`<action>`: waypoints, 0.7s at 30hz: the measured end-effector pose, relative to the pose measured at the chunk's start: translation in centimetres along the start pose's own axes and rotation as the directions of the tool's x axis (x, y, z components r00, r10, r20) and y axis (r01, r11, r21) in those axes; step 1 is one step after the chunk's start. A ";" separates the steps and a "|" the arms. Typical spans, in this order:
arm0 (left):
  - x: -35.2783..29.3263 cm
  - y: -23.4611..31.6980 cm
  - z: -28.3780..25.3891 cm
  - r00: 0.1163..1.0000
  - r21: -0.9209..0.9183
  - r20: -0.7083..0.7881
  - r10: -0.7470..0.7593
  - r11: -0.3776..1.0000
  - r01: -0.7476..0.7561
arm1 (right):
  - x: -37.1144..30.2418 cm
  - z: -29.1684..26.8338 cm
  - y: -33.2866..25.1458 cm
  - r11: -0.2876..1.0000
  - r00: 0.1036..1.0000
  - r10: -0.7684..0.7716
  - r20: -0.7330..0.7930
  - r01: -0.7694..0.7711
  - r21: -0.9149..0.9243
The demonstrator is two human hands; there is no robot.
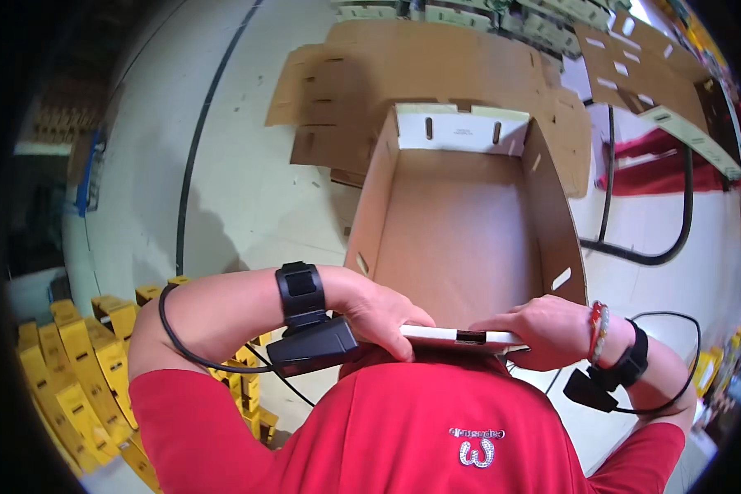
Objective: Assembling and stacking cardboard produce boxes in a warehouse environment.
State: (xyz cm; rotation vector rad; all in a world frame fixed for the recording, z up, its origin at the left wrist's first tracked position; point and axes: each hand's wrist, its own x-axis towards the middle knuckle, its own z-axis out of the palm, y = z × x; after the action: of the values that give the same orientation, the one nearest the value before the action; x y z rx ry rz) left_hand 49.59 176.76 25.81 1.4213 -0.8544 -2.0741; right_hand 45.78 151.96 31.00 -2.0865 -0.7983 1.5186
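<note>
An open cardboard tray [461, 230], brown inside with a white far end wall, stretches away in front of my body. Its near end wall shows a white top edge [436, 334] close to my red shirt. At the left part of that edge, my left hand [383, 317] is closed over the wall, with the thumb on the near side. My right hand [543, 329] grips the right end of the same edge, its fingers reaching along the inside. Slots are cut in the tray's side walls and far wall. The outer face of the near wall is mostly hidden.
Flattened cardboard sheets [436, 66] lie beyond the tray. Many yellow boxes [82, 354] stand at the lower left. On the right, a black tubular frame [687, 214] stands by red cloth [667, 169], below another cardboard tray [646, 66]. Cables run along both my arms.
</note>
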 end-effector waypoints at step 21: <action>-0.3 -1.5 -3.1 0.960 0.094 0.281 -0.013 0.996 -0.014 | 7.4 5.4 -0.7 0.940 0.992 -0.115 -0.055 0.127 0.317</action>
State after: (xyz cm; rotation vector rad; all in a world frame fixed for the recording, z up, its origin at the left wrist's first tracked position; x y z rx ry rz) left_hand 52.49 177.29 24.07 1.1868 -1.0772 -2.2981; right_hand 42.21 157.54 24.67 -1.7878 -0.6070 1.4330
